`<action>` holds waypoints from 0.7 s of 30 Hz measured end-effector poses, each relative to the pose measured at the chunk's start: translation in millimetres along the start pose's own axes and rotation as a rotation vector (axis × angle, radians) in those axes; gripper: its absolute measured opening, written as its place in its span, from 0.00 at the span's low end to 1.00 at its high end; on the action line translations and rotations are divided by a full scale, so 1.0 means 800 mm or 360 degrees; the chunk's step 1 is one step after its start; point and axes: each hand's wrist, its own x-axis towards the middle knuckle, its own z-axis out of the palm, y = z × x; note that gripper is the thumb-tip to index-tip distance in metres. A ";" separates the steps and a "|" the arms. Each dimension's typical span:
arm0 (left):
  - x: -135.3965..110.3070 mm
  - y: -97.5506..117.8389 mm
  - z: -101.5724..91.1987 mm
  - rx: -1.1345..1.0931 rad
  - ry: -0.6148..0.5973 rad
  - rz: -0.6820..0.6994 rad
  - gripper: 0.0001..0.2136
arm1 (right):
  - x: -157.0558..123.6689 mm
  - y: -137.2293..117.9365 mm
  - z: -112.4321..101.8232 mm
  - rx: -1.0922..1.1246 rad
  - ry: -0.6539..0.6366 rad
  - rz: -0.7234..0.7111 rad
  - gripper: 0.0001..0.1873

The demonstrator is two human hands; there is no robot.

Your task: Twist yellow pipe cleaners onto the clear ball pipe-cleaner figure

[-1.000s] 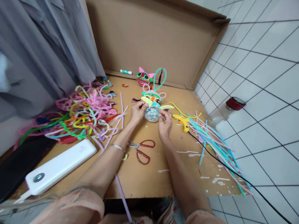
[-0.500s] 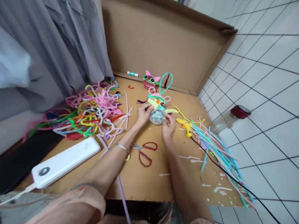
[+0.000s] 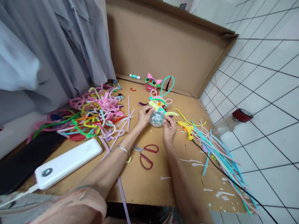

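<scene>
"At the tan counter, what am I holding?"
"The round green-and-white craft ball, pinched between my left fingers and right fingers."
"Any danger?"
"The yellow plastic glue gun, just beside, points toward my right fingers (it may be hot); drifting sideways could burn them."

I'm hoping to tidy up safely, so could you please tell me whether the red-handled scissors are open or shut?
They look open: the red-handled scissors have their handles spread apart. The left forearm partly hides the blades.
</scene>
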 end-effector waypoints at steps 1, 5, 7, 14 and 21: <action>0.000 0.000 0.000 0.0007 0.0003 -0.0015 0.09 | 0.000 0.001 0.000 0.0012 0.0007 0.0008 0.15; -0.001 0.001 0.000 0.0004 -0.0013 -0.0061 0.09 | 0.003 0.003 0.000 0.0071 0.0026 0.0042 0.14; -0.002 0.003 0.000 0.0000 -0.0021 -0.0055 0.09 | 0.004 0.003 0.000 0.0091 0.0034 0.0052 0.14; -0.002 0.005 -0.002 0.0110 -0.0009 0.0036 0.09 | 0.003 0.003 0.003 0.0092 0.0077 0.0024 0.14; -0.003 0.008 -0.001 0.0200 -0.0051 0.0084 0.09 | 0.003 0.009 0.002 0.0036 0.0079 -0.0009 0.13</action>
